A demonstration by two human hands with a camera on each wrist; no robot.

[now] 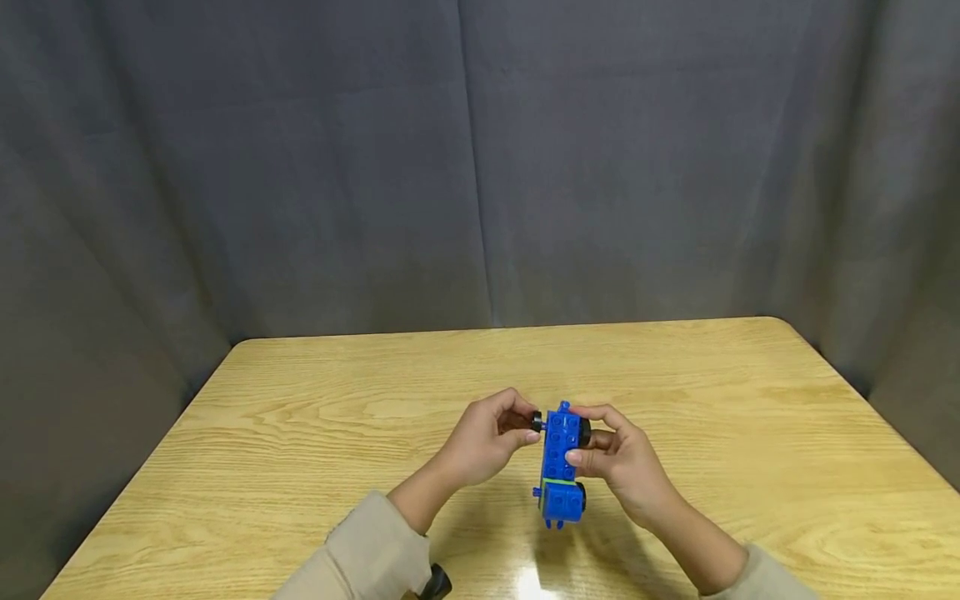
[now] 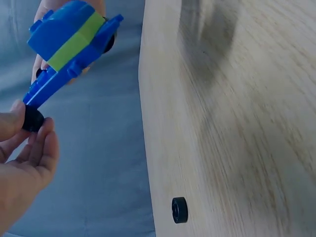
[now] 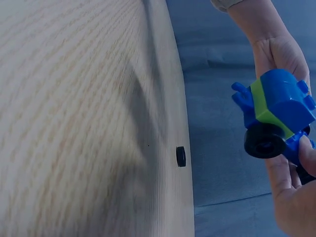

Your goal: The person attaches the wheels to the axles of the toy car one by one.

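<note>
A blue toy car (image 1: 561, 446) built of studded bricks, with a lime green stripe, is held above the table between both hands. My right hand (image 1: 626, 467) grips its right side, where black wheels (image 1: 585, 432) sit. Between thumb and fingers, my left hand (image 1: 483, 437) pinches a black wheel (image 1: 536, 421) at the axle stub of the far left corner. The near left stub (image 1: 537, 492) is bare. In the left wrist view the pinched wheel (image 2: 33, 119) meets the car's end; whether it is fully seated I cannot tell.
One loose black wheel (image 2: 179, 210) rests on the wooden table (image 1: 315, 433) near an edge, also seen in the right wrist view. A black object (image 1: 435, 582), partly hidden, is beside the left sleeve. Grey curtains (image 1: 480, 167) hang behind the table.
</note>
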